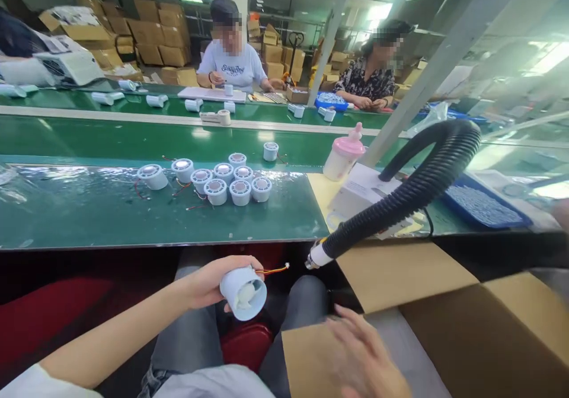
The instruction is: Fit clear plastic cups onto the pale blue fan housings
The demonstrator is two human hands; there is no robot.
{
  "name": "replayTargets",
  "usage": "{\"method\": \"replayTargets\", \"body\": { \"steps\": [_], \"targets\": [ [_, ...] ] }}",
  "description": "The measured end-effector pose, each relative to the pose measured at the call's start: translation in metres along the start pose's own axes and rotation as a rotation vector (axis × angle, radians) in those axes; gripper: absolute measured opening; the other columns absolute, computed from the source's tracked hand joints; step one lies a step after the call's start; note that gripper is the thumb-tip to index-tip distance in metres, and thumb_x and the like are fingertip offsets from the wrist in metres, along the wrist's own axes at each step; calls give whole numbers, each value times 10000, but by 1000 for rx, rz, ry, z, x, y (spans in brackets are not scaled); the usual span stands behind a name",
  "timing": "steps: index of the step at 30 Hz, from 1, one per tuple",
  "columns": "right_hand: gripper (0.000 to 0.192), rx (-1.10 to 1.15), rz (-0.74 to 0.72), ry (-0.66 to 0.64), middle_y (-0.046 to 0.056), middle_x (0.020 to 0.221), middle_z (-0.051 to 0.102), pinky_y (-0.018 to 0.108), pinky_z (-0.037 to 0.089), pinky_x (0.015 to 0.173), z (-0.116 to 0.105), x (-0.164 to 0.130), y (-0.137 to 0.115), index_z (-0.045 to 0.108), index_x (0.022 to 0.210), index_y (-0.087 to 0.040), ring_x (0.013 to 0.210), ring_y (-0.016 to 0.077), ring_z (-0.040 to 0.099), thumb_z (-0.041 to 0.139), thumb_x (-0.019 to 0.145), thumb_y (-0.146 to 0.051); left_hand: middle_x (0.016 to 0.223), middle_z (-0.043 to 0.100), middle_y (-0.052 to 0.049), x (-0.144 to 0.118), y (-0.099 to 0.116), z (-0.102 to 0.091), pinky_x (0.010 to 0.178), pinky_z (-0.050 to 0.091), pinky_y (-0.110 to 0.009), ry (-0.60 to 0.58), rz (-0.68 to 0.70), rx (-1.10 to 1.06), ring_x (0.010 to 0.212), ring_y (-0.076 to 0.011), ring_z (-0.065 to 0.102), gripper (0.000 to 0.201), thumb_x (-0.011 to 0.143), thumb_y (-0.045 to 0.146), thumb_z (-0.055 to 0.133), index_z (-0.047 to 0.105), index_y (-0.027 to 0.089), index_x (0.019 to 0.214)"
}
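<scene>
My left hand (pixel 213 282) is wrapped round a pale blue cylindrical fan unit (pixel 243 294) above my lap. Its open end is tilted toward me, showing white blades inside, and a thin wire lead (pixel 276 269) with a small white plug sticks out to the right. Over a cardboard box flap (pixel 306 356), my right hand (pixel 362 350) is blurred by motion, its fingers stretched out with nothing visible in them. Between and beyond my hands hangs the metal-tipped nozzle (pixel 316 257) of a black ribbed hose (pixel 409 181).
Several similar fan units (pixel 240 192) stand grouped on the green bench (pixel 89 214). A pink-lidded bottle (pixel 344 152), a white box (pixel 362 193) and a blue tray (pixel 484 205) of small parts are farther right. An open carton (pixel 502 333) sits beside me. Two co-workers sit across the line.
</scene>
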State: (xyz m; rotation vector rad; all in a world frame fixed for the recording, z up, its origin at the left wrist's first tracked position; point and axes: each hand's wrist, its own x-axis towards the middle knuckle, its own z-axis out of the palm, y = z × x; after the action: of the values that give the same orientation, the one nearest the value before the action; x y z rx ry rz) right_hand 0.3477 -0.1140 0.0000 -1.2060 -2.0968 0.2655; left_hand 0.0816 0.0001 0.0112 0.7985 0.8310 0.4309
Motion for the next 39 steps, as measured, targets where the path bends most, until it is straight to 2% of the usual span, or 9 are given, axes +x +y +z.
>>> {"method": "replayTargets", "body": {
  "steps": [5, 9, 12, 17, 21, 25, 30, 33, 39],
  "targets": [
    [486, -347, 63, -68, 183, 1332, 469, 489, 560, 717, 35, 39, -35, 546, 1265, -272, 996, 349, 582, 566, 786, -197, 789, 576, -17, -5, -1, 15, 480, 413, -184, -114, 149, 590, 595, -102, 497, 273, 843, 404, 511, 635, 166, 893],
    [198, -179, 195, -212, 141, 1280, 518, 464, 540, 791, 45, 54, -39, 679, 874, -226, 1064, 322, 554, 599, 748, -95, 966, 567, -43, -13, -3, 16, 829, 433, -297, -33, 458, 1000, 863, -169, 548, 183, 862, 310, 517, 646, 194, 919],
    [37, 140, 344, -237, 96, 1182, 557, 383, 530, 826, 41, 52, -40, 650, 753, -216, 1047, 254, 574, 637, 774, -189, 976, 555, -38, -13, -13, 11, 780, 444, -297, 47, 518, 984, 854, -174, 546, 281, 781, 364, 649, 600, 205, 1007],
    [236, 434, 563, -75, 90, 1039, 592, 295, 517, 712, 36, 50, -44, 618, 656, -190, 942, 212, 605, 540, 849, -302, 998, 512, -50, -4, -33, 0, 839, 470, -349, 54, 648, 933, 931, -208, 541, 589, 571, 443, 813, 628, 248, 1096],
    [255, 623, 700, 29, 89, 959, 639, 303, 510, 699, 35, 53, -40, 624, 564, -187, 918, 223, 613, 630, 777, -326, 1191, 530, -99, -2, -36, -3, 984, 423, -406, -78, 714, 914, 1126, -264, 517, 656, 586, 359, 824, 592, 263, 1192],
    [234, 827, 804, 56, 73, 901, 685, 349, 525, 750, 32, 54, -32, 662, 538, -197, 909, 237, 640, 701, 725, -332, 1220, 583, -104, -8, -30, 1, 896, 499, -343, -207, 578, 756, 1113, -251, 563, 671, 647, 299, 790, 529, 245, 1262],
    [130, 825, 601, -28, 85, 1101, 685, 400, 553, 818, 29, 47, -30, 730, 763, -232, 1047, 277, 627, 767, 679, -324, 1256, 561, -92, -13, -33, 7, 905, 500, -339, -196, 380, 408, 1083, -211, 584, 610, 696, 246, 756, 501, 230, 1251],
    [416, 488, 328, -105, 96, 1296, 581, 405, 485, 971, 28, 40, -33, 669, 1073, -258, 1187, 269, 551, 775, 676, -192, 1259, 554, -91, -14, -37, 8, 854, 516, -323, -200, 312, 195, 1025, -190, 602, 560, 728, 264, 733, 495, 230, 1234],
    [483, 427, 210, -90, 72, 1269, 597, 336, 503, 968, 28, 33, -34, 568, 1139, -277, 1165, 225, 572, 769, 706, -202, 1319, 520, -87, -21, -32, 6, 863, 506, -322, -261, 346, 320, 1089, -229, 579, 649, 710, 284, 752, 479, 279, 1298]
  ]
}}
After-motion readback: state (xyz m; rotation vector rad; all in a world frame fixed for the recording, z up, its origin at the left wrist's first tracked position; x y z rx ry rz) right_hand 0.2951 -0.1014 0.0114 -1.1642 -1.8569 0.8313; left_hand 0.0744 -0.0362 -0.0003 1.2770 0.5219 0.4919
